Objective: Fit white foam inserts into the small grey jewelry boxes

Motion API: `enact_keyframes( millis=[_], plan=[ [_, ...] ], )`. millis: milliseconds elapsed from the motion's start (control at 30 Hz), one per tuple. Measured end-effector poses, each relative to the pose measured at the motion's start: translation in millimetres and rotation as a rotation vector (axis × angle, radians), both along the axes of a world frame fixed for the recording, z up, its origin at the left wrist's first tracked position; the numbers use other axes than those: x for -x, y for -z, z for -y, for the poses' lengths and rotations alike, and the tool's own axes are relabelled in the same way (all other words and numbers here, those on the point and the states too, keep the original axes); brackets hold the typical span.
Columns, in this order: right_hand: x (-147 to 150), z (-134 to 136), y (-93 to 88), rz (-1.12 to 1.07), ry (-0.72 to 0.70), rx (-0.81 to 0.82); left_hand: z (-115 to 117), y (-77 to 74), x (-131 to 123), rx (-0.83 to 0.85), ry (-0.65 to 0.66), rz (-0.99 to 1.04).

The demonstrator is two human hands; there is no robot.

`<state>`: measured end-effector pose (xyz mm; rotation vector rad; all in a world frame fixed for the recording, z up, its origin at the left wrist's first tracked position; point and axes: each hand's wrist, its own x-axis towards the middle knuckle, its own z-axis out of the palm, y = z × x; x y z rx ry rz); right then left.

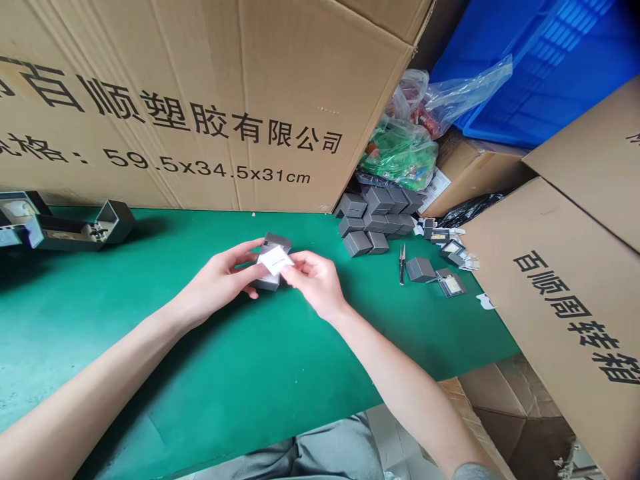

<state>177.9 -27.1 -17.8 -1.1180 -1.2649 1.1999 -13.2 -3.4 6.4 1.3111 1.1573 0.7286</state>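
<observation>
Gray box (274, 243) is held over the green desk (125, 373), gripped in the left hand (220, 280), while the right hand (315, 283), close against it, pinches a white card (275, 260) to its face. Stacked boxes (373, 220) and tweezers (402, 263) lie to the right.
</observation>
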Motion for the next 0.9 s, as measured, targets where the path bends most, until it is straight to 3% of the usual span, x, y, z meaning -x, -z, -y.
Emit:
enact_keyframes(
  millis=[167,300,400,533,633,900],
  plan=[
    [-13.6,1.4,-3.0,0.196,0.134,-0.107,1.7,-3.8,-1.7,-0.005,-0.011,0.016],
    [-20.2,3.9,-3.8,0.562,0.235,-0.374,1.9,-5.3,-1.2,0.002,0.010,0.015],
    [-20.5,4.0,-3.8,0.778,0.203,-0.530,1.9,-4.6,-0.2,-0.018,0.036,-0.006],
    [-19.3,2.5,-1.6,0.983,0.092,-0.599,0.8,-0.2,0.9,-0.065,0.070,-0.070],
    [-17.1,1.3,2.3,1.025,0.049,-0.607,0.2,3.4,0.7,-0.102,0.106,-0.082],
    [-10.6,-2.1,8.3,0.906,0.145,-0.576,2.8,3.1,0.1,-0.143,0.166,-0.086]
  ],
)
